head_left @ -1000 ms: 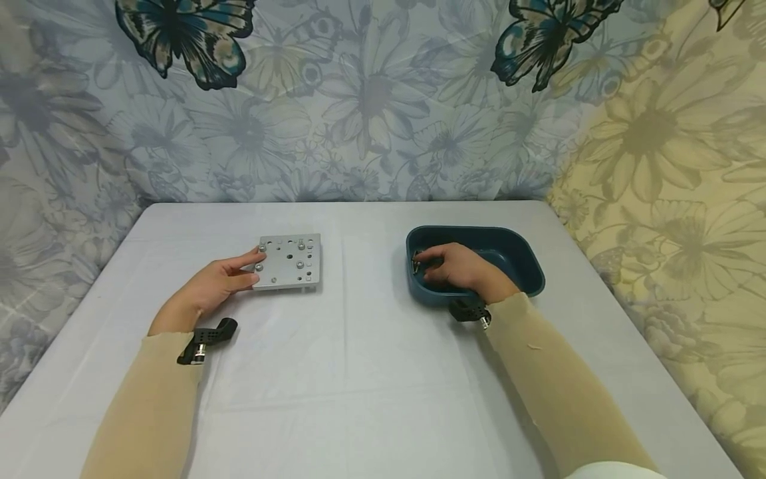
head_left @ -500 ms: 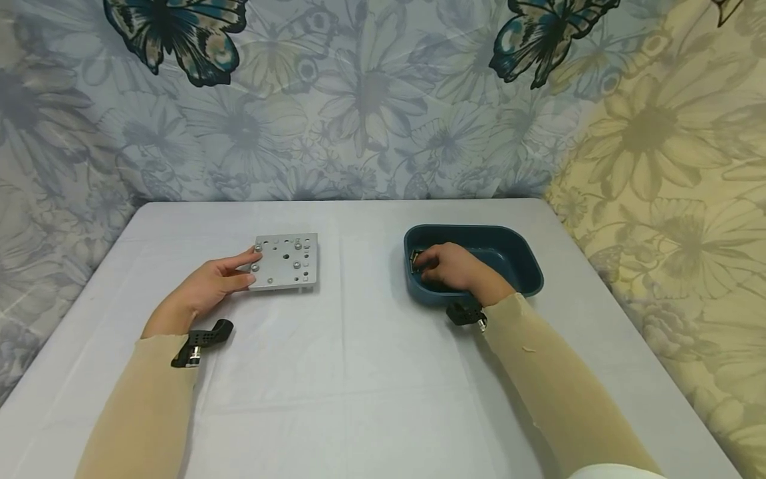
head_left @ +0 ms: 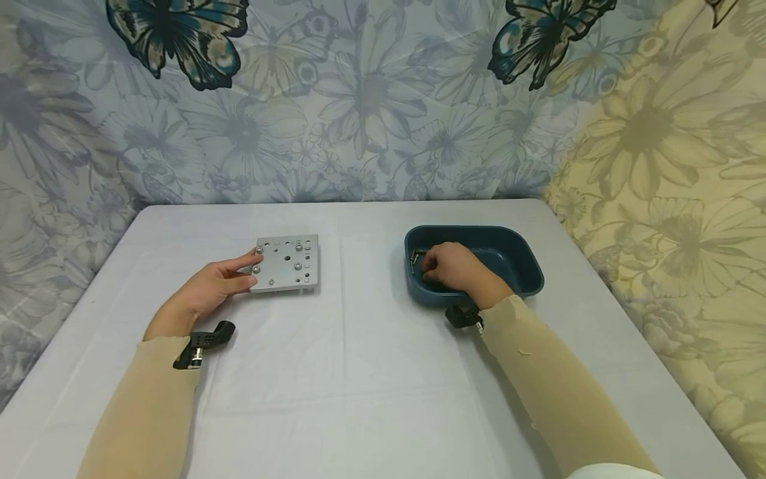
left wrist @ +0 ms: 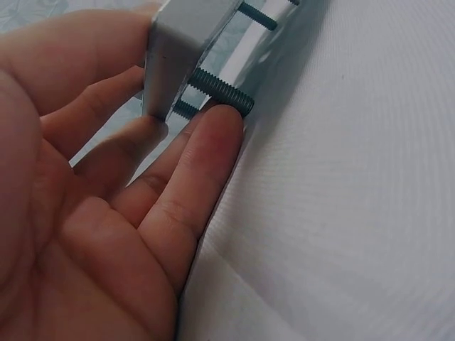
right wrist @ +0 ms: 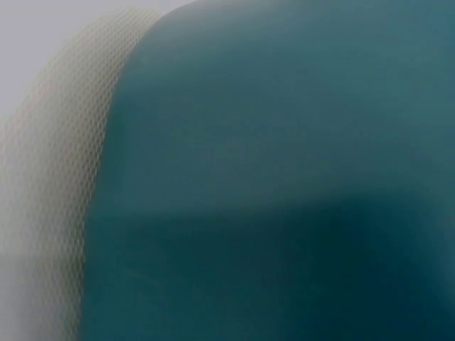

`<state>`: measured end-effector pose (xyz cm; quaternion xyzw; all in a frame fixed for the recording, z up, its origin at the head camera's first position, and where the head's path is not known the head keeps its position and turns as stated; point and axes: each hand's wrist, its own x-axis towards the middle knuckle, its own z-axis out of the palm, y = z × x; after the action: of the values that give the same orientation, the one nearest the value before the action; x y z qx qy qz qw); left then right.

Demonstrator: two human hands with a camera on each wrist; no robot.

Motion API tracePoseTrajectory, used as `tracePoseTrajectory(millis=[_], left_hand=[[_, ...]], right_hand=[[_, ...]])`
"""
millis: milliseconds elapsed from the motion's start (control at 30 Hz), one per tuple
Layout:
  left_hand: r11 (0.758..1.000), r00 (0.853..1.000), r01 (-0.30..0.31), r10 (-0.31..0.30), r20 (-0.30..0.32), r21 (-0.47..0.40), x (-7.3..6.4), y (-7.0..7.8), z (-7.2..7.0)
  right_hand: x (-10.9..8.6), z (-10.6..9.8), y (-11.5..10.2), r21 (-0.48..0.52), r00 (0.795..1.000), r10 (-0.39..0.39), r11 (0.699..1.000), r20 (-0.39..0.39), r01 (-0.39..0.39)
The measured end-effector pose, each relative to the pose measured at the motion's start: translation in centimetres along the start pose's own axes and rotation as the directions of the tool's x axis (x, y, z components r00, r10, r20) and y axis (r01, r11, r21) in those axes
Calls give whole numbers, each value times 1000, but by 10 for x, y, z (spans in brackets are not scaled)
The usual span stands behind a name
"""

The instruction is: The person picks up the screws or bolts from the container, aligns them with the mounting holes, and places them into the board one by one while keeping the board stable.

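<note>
A silver metal plate (head_left: 281,269), drilled with holes and fitted with several screws, is gripped at its left edge by my left hand (head_left: 206,293). Seen from the left wrist, the threaded shank of a screw (left wrist: 224,92) sticks out beneath the plate, and a fingertip lies against it. My right hand (head_left: 459,267) reaches down into a dark blue bin (head_left: 514,256), fingers curled. Its fingertips are hidden, so I cannot tell whether they hold anything. Small brass-coloured metal pieces (head_left: 415,258) lie at the bin's left end, beside the fingers.
A white cloth (head_left: 359,372) covers the table, and the plate and bin stand apart on it. Patterned fabric with butterflies (head_left: 179,40) hangs behind the table and along its sides. The blue bin wall (right wrist: 249,142) fills most of the right wrist view.
My right hand has drawn slightly right inside the bin, and its fingers have curled in away from the small metal pieces at the left end. The left hand keeps its grip on the plate.
</note>
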<state>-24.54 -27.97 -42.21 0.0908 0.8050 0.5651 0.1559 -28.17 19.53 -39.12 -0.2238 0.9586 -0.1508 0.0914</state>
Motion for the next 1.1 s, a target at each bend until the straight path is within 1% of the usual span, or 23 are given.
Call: tracePoseTrajectory(millis=[133,200,367,433,500,633,767,833,867,900,933,967,1000,1033,1067,1100], left_hand=[[1000,1000,5,-5,1,4,0,1,0],[1000,1000,5,-5,3,0,0,1,0],[1000,1000,0,0,1,-16,1,1,-1],[1000,1000,4,-4,0,-24,1,1,-1],[1000,1000,9,-9,1,-27,2,0,-2],[1000,1000,9,-9,7,-29,2,-2,-2],[1000,1000,16,-16,5,-23,0,-1,-1],[1000,1000,19,-19,0,-21,0,1,-1],[1000,1000,23,-23,-5,-17,0,1,-2],[1000,1000,27,-27,-7,-15,0,2,-2],[999,999,31,-31,-9,-19,0,1,-2],[999,1000,30,-30,-8,-26,1,1,-2],[999,999,33,-33,-11,-31,1,1,-2],[999,999,37,-37,-13,-31,1,0,-1],[999,999,41,-41,-15,-31,1,0,-1],[999,999,38,-38,-14,-29,1,-1,-1]], right_hand=[[-1,0,-2,-75,999,-30,997,-10,29],[-2,-1,-3,-91,999,-43,995,-19,41],[-6,-4,-5,-80,996,-69,995,-54,64],[-8,-6,-3,-62,996,-62,996,-67,58],[-9,-7,-2,-27,996,-36,999,-78,34],[-13,-13,1,101,994,38,994,-105,-28],[-15,-20,2,233,988,96,970,-124,-65],[-15,-22,3,311,983,141,945,-119,-98],[-15,-23,3,358,979,171,926,-114,-120],[-15,-24,2,414,973,207,898,-104,-146],[-15,-25,2,477,966,242,863,-94,-170],[-14,-26,1,545,958,276,817,-82,-189],[-14,-26,-1,623,950,305,757,-68,-199],[-13,-27,-3,706,943,328,681,-56,-195],[-11,-28,-6,787,939,341,592,-47,-176],[-10,-29,-9,857,935,353,493,-36,-153]])
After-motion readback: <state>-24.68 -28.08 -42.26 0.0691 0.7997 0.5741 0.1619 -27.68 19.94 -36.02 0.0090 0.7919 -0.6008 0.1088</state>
